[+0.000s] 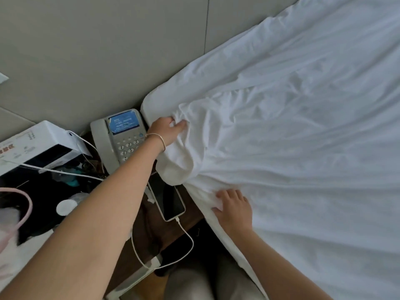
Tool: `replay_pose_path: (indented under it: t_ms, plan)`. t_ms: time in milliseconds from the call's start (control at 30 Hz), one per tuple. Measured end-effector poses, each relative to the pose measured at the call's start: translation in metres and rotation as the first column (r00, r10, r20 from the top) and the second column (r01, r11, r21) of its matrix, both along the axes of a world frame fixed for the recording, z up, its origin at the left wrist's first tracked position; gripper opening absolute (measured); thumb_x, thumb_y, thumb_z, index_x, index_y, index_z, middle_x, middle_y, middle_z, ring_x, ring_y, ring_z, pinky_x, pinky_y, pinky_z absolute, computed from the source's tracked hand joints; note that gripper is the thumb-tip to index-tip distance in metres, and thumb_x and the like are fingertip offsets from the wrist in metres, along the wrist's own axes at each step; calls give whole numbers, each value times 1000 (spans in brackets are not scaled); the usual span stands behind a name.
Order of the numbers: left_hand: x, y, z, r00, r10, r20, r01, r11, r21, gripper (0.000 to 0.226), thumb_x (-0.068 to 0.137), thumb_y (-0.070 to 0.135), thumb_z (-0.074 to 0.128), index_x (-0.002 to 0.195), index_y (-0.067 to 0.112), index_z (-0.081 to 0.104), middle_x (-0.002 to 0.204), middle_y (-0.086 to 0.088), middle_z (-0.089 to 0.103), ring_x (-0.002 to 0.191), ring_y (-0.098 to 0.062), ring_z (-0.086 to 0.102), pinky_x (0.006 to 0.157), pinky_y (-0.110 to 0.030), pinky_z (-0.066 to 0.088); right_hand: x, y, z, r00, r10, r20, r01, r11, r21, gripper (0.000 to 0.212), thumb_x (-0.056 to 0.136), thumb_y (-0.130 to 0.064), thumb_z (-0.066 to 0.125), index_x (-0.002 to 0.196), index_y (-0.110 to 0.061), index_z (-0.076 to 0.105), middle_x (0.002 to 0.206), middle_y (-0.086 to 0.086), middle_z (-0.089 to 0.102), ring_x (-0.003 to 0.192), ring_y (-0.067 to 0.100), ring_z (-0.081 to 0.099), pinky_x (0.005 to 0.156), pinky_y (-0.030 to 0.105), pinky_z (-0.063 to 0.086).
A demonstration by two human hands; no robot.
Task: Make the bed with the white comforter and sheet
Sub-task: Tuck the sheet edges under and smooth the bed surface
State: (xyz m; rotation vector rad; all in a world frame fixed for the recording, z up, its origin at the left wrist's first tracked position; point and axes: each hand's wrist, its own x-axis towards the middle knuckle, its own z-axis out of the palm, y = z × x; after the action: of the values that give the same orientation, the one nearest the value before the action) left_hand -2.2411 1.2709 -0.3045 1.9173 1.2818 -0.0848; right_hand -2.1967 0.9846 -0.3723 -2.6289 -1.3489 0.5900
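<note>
A white sheet [292,131] covers the mattress and lies wrinkled, with folds running toward the near left edge. At the bed's head corner, my left hand [167,129] grips a bunched fold of the sheet; a thin bracelet sits on that wrist. Lower down the bed's side edge, my right hand [233,207] presses on the sheet with its fingers spread, fingertips tucked into the creases. A loose lump of sheet [179,165] hangs over the edge between the two hands. No comforter can be told apart from the sheet.
A dark nightstand [151,226] stands against the bed's left side. On it are a grey desk telephone [118,139], a smartphone [171,200] on a white charging cable [186,234], a white box [41,141] and other clutter. A grey padded wall [97,50] runs behind.
</note>
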Motion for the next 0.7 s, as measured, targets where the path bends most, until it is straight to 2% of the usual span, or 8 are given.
replay_pose_path:
  t_ms: [33,100,233,333,433,500,633,700]
  plan:
    - [0,2,4,999,17,51,-15,999,-41,48,93,52,50,106,9,67,104,-11,66,97,-28,60,79,-30,44,2,-2,2,999,-10,-51,13,999,47,24,78,-34,77,96,-20,70,94,-1,66,93,24,63,71,33,47]
    - [1,5,13,998,-44,41,45,998,-32,46,97,47,46,116,9,64,110,-12,65,95,-26,57,77,-28,40,6,-4,12,995,10,-98,3,991,134,12,81,-28,76,86,-17,74,82,-1,68,81,22,66,62,28,43]
    - [3,6,22,998,-63,-23,63,998,-15,50,96,44,50,127,5,57,122,-14,60,110,-32,56,86,-32,41,15,-15,37,953,-58,-296,122,972,202,16,90,-26,68,93,-12,76,88,1,71,80,21,65,70,31,49]
    - [3,0,28,998,68,11,-68,998,-14,49,95,41,53,126,2,57,123,-13,60,108,-31,57,84,-31,42,12,-36,50,969,0,-246,86,937,339,12,90,-14,63,96,-16,72,87,-6,72,73,17,68,64,31,54]
    - [2,-2,36,981,186,61,-188,982,19,38,95,32,53,116,2,61,118,-16,61,103,-31,57,81,-31,41,6,-84,45,980,160,-118,-138,976,171,47,77,4,62,104,-34,68,85,-12,69,57,19,64,48,25,40]
    - [0,3,41,970,232,64,-237,969,66,37,94,28,53,114,-1,61,120,-19,61,108,-35,58,86,-34,44,9,-124,43,973,218,-79,-219,976,0,55,75,-1,55,107,-45,63,88,-15,67,59,22,64,50,26,33]
    - [-3,1,43,976,216,-16,-211,966,147,42,93,34,53,117,1,60,126,-19,58,114,-37,55,99,-41,44,33,-174,47,991,131,-8,-129,967,-218,54,86,-8,46,117,-50,58,117,-23,61,93,22,67,70,31,41]
    - [-3,-8,38,976,218,25,-219,959,182,43,94,37,52,113,-1,59,125,-20,58,112,-38,55,98,-42,44,39,-168,51,983,149,111,-129,977,-169,35,82,-15,61,101,-44,67,103,-16,66,90,22,66,75,34,42]
